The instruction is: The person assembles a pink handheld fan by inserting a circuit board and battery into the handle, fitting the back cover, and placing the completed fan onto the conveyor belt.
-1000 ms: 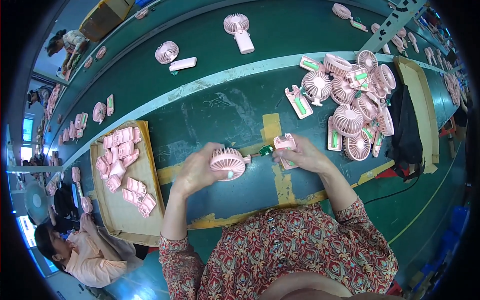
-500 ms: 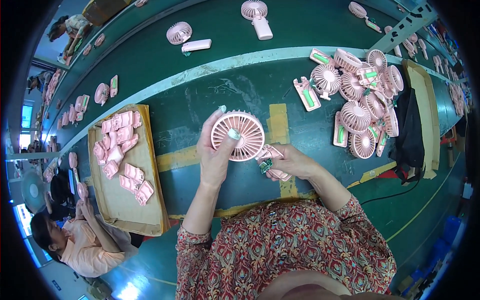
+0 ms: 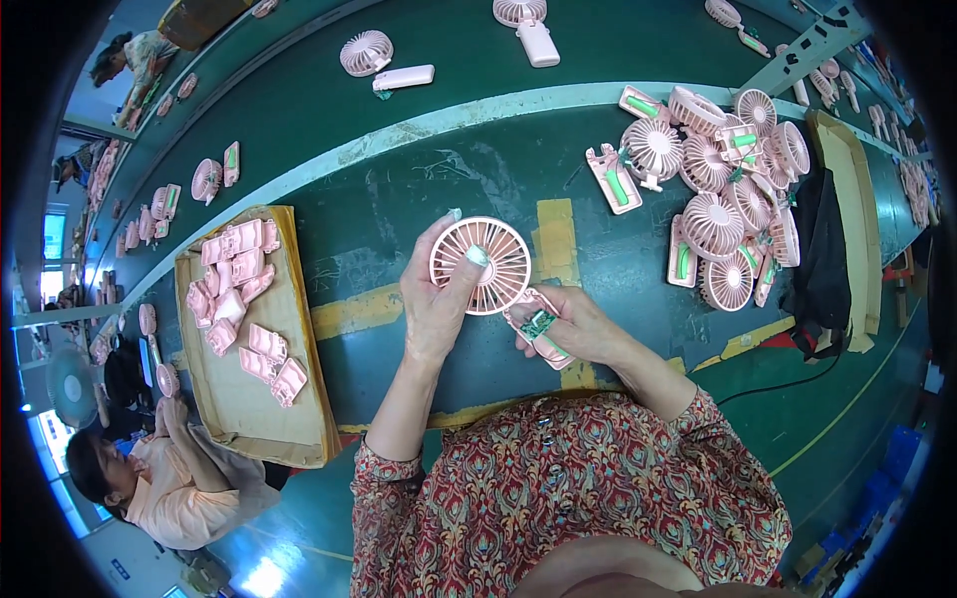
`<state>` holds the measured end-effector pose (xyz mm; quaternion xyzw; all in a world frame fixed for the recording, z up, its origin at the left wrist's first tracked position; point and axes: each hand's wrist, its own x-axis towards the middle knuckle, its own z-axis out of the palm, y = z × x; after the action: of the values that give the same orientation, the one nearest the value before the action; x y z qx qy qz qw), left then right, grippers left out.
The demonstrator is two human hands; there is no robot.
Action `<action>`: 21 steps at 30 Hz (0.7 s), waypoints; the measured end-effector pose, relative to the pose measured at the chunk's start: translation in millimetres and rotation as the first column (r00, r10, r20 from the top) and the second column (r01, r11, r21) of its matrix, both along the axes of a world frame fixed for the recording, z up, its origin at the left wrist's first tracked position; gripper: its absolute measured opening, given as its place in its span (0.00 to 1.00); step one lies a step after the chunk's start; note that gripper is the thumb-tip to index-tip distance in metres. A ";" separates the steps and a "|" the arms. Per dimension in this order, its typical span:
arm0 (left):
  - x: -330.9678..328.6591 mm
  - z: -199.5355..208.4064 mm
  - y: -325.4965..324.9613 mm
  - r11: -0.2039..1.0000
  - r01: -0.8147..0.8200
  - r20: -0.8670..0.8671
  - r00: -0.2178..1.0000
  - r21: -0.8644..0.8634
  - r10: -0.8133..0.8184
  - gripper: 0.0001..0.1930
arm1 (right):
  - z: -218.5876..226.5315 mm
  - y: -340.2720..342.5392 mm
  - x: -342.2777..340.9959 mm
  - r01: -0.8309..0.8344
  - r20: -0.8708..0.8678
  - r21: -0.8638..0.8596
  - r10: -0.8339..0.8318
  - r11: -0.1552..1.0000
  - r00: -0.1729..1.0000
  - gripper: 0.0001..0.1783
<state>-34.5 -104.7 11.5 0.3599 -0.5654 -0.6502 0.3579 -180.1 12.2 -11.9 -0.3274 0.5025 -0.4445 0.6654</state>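
Above the bench, a pink handheld fan (image 3: 506,284) is between my two hands. My left hand (image 3: 439,289) is closed on its round slatted head, with the thumb across the front; pale covers sit on the thumb and a fingertip. My right hand (image 3: 578,324) grips the fan's opened handle, where a small green circuit board (image 3: 537,324) shows. The fingers behind the handle are partly hidden. To the right lies a pile of similar pink fans (image 3: 710,224), several with green cells showing in their open handles.
A cardboard tray (image 3: 316,389) on the left holds pink handle shells (image 3: 239,274). Beyond the pale rail (image 3: 429,118), more fans (image 3: 366,52) lie on the green belt. A black cloth (image 3: 819,259) and another tray (image 3: 852,219) stand at right. A co-worker (image 3: 179,478) sits at lower left.
The fan has shifted slightly right and its handle has turned, so the green circuit board now shows more fully. Fans on the belt appear slightly shifted in view.
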 end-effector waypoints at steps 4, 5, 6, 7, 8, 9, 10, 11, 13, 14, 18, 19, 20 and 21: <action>0.7 0.7 -4.3 0.867 0.021 0.279 0.950 -0.497 0.137 0.25 | -4.8 -1.5 0.8 0.035 -0.066 -0.069 -0.040 0.997 0.997 0.16; 1.7 3.1 -5.3 0.615 0.118 0.370 0.879 -0.779 0.300 0.25 | -8.4 -4.6 1.3 0.061 -0.081 -0.022 -0.063 0.998 0.995 0.16; 4.1 0.2 -0.4 0.600 0.080 0.320 0.897 -0.796 0.306 0.22 | -12.8 -8.0 1.5 0.088 -0.097 0.026 -0.085 0.996 0.992 0.16; 8.1 1.4 6.6 0.656 0.139 0.365 0.904 -0.742 0.222 0.21 | -18.6 -12.0 1.4 0.109 -0.065 0.079 -0.104 0.991 0.992 0.16; 11.0 3.0 13.3 0.704 0.199 0.403 0.905 -0.681 0.134 0.19 | -23.6 -14.9 1.3 0.113 -0.064 0.082 -0.108 0.990 0.992 0.16; 8.4 3.5 20.1 0.731 0.214 0.393 0.916 -0.648 0.081 0.16 | -28.1 -17.2 1.2 0.136 -0.049 0.090 -0.132 0.987 0.990 0.15; 8.0 0.7 22.3 0.687 0.263 0.417 0.907 -0.678 0.064 0.16 | -28.8 -19.6 2.6 0.147 -0.032 0.096 -0.145 0.984 0.989 0.15; 7.7 -3.5 24.1 0.639 0.311 0.441 0.896 -0.703 0.049 0.15 | -24.9 -20.3 3.0 0.138 -0.069 0.102 -0.131 0.985 0.989 0.13; 5.3 -8.2 25.9 0.627 0.313 0.453 0.889 -0.713 0.071 0.14 | -27.9 -21.3 3.6 0.128 -0.059 0.103 -0.123 0.986 0.991 0.12; 4.1 -9.7 25.7 0.651 0.298 0.457 0.885 -0.698 0.085 0.12 | -29.0 -21.4 3.0 0.125 -0.051 0.101 -0.120 0.987 0.991 0.12; 3.3 -9.8 25.9 0.716 0.261 0.460 0.883 -0.648 0.095 0.09 | -28.7 -21.3 3.4 0.122 -0.004 0.130 -0.122 0.984 0.993 0.13; 3.5 -9.4 26.1 0.717 0.263 0.463 0.882 -0.646 0.093 0.09 | -29.1 -20.7 2.8 0.130 0.029 0.128 -0.135 0.983 0.990 0.14; 3.6 -8.3 26.3 0.759 0.262 0.476 0.876 -0.596 0.071 0.08 | -29.3 -20.4 2.6 0.139 0.061 0.126 -0.148 0.982 0.987 0.14; 3.8 -7.2 26.4 0.797 0.261 0.488 0.871 -0.544 0.048 0.07 | -28.6 -20.7 3.2 0.140 0.063 0.128 -0.149 0.982 0.987 0.14</action>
<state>-30.7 -78.3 4.3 0.3452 -0.8302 -0.3500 0.2629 -176.9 -8.5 -40.4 -0.2320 0.5269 -0.4715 0.6680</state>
